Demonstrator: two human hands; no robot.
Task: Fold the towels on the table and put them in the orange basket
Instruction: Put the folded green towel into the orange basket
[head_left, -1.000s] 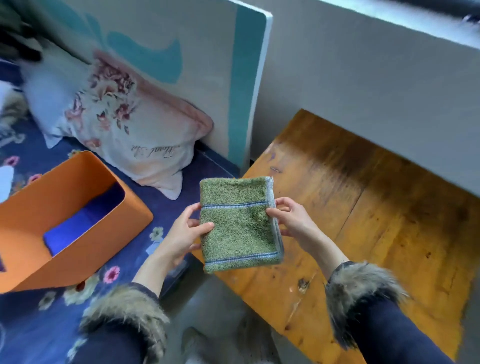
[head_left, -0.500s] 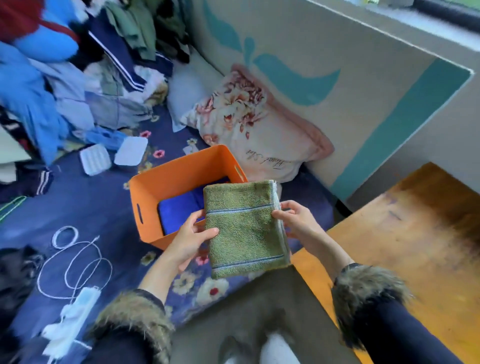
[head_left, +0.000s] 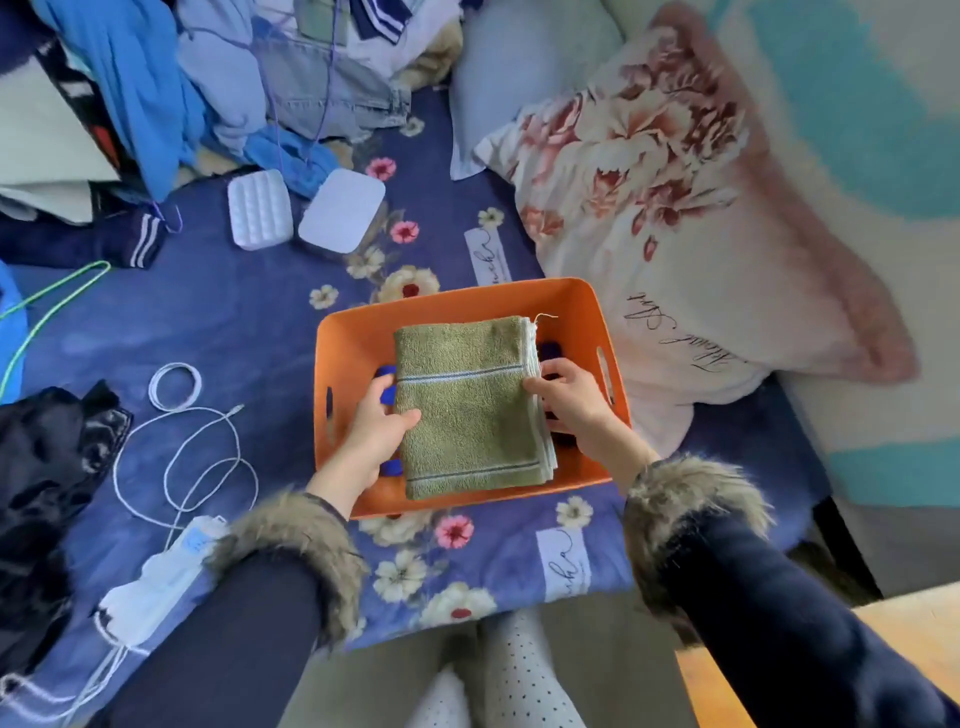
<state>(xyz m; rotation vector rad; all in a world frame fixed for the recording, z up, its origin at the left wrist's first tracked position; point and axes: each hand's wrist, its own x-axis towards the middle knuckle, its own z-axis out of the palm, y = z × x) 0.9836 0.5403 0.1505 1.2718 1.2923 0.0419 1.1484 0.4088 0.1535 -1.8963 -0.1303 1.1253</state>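
Observation:
A folded green towel (head_left: 467, 410) with pale blue stripes lies flat inside the orange basket (head_left: 358, 332), which sits on a blue flowered bedspread. My left hand (head_left: 376, 431) grips the towel's left edge, thumb on top. My right hand (head_left: 569, 402) pinches its right edge where the layers stack. A blue towel (head_left: 387, 395) shows underneath, mostly hidden by the green one.
A large flowered pillow (head_left: 675, 197) leans right of the basket. White cables (head_left: 187, 447), two white cases (head_left: 260, 208) and a heap of clothes (head_left: 156, 78) lie to the left. The wooden table's corner (head_left: 909, 639) shows at bottom right.
I turned from the table toward the bed. Both hands carried the green towel left and down, from in front of the basket into it, over the blue towel.

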